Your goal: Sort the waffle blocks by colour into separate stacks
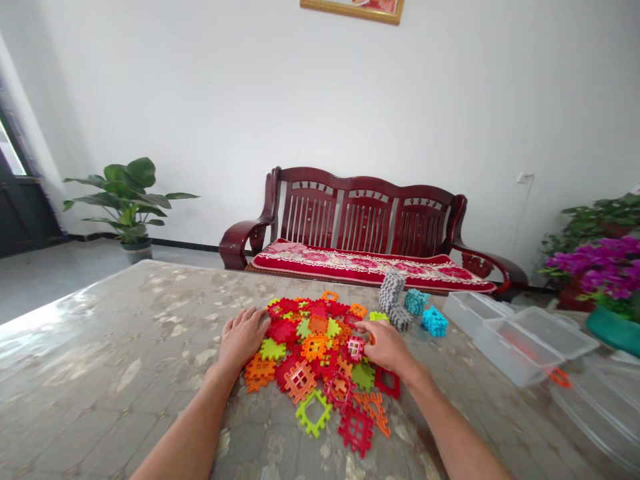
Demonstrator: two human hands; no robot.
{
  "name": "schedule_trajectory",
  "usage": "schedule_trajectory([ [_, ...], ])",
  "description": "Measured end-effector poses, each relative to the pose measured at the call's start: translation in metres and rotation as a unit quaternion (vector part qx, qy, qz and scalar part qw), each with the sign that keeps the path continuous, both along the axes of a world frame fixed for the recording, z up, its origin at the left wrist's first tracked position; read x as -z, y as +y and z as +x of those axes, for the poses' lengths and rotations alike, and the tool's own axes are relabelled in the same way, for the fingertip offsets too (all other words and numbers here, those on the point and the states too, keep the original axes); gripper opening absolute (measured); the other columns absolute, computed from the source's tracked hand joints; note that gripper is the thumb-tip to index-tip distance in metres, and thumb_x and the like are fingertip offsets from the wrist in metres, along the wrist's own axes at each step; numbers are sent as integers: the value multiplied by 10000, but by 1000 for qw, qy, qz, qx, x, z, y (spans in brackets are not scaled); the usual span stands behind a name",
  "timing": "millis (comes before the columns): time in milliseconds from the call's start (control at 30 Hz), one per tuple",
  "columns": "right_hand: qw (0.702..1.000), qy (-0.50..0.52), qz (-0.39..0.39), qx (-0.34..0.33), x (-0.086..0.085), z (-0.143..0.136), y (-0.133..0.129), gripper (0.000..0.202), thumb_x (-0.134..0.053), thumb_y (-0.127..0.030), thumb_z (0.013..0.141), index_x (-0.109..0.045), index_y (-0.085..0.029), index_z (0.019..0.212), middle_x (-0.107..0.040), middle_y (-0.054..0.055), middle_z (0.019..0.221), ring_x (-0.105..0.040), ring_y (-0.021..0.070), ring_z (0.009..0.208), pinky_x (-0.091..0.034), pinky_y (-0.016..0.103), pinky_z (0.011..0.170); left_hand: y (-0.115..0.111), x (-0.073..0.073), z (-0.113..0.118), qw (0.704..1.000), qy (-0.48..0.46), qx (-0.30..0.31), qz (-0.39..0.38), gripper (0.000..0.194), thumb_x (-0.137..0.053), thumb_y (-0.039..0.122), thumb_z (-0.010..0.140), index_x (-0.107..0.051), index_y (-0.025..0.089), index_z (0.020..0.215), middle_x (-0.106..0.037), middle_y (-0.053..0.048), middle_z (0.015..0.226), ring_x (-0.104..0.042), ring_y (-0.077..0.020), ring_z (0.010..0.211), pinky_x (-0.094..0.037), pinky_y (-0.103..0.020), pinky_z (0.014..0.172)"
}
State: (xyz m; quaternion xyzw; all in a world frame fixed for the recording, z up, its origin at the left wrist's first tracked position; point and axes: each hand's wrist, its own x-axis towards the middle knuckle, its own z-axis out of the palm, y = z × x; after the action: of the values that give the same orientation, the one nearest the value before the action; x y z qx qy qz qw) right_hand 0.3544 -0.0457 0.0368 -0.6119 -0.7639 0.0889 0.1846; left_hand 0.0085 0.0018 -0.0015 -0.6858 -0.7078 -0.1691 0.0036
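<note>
A heap of flat plastic interlocking tiles [315, 347] in red, orange, lime green and pink lies on the table in front of me. My left hand [245, 339] rests flat along the heap's left edge, fingers stretched toward red tiles and holding nothing. My right hand [385, 345] reaches into the heap's right side with index finger and thumb apart and curved. Beside the thumb is a pink window-shaped tile [355, 347]; no firm grip on it shows. The right hand's other fingers are partly hidden. Nearest me are a green frame tile [314, 413] and a red lattice tile [357, 428].
Beyond my right hand stand grey stacked pieces [393, 293] and blue stacked pieces [435, 321]. Clear plastic boxes [517, 350] sit farther right, with an orange piece [560, 378] next to them. A wooden bench [367, 213] stands behind the patterned table [125, 347].
</note>
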Motion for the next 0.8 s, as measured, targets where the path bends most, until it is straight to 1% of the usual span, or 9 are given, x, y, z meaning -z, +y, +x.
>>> schedule_trajectory([
  [100, 997, -3, -60, -44, -7, 5, -3, 687, -612, -220, 641, -584, -244, 1327, -702, 19, 1168, -590, 232, 1061, -418, 311, 919, 1, 0, 0, 1000, -3, 1, 2, 468, -336, 441, 948, -607, 270, 1289, -536, -66, 1450, -444, -247, 1355, -293, -442, 1124],
  [200, 994, -32, -78, -71, -12, 8, -5, 795, -628, -229, 602, -523, -231, 1389, -676, 33, 1225, -570, 250, 1097, -410, 323, 936, 1, 0, 0, 1000, -4, 0, -1, 468, -334, 437, 948, -608, 269, 1287, -539, -68, 1446, -452, -244, 1350, -301, -445, 1117],
  [367, 993, -74, -65, -67, -15, 1, -8, 756, -588, -203, 629, -529, -198, 1382, -667, 73, 1245, -579, 267, 1122, -406, 351, 958, 2, 2, -1, 1000, -2, 3, 2, 470, -330, 437, 950, -599, 269, 1298, -533, -65, 1452, -451, -242, 1353, -310, -451, 1115],
  [533, 992, -101, -16, -71, -18, -7, -11, 704, -527, -152, 697, -507, -193, 1400, -642, 94, 1292, -582, 259, 1157, -396, 368, 1002, 4, 5, -2, 1000, 0, 0, 3, 463, -344, 435, 949, -603, 264, 1293, -532, -70, 1453, -456, -243, 1348, -302, -450, 1122],
  [633, 991, -117, 30, -64, -20, -3, -9, 687, -515, -125, 719, -500, -195, 1403, -618, 101, 1328, -569, 249, 1183, -393, 367, 1020, 4, 7, -2, 1000, -4, -1, 9, 450, -357, 438, 945, -615, 273, 1275, -542, -65, 1444, -456, -243, 1348, -301, -439, 1122],
  [700, 990, -118, 62, -40, -23, 6, -5, 684, -521, -128, 739, -478, -202, 1417, -622, 100, 1322, -576, 240, 1171, -403, 361, 1014, 4, 7, -2, 1000, -7, -2, 13, 442, -364, 438, 942, -622, 280, 1265, -549, -64, 1437, -457, -245, 1346, -297, -438, 1123],
  [800, 989, -107, 95, 22, -25, 26, 5, 680, -547, -150, 761, -450, -204, 1432, -636, 101, 1298, -595, 241, 1146, -417, 354, 1001, 3, 5, -1, 1000, -8, -1, 10, 444, -358, 436, 945, -623, 275, 1263, -553, -66, 1432, -460, -245, 1341, -294, -438, 1125],
])
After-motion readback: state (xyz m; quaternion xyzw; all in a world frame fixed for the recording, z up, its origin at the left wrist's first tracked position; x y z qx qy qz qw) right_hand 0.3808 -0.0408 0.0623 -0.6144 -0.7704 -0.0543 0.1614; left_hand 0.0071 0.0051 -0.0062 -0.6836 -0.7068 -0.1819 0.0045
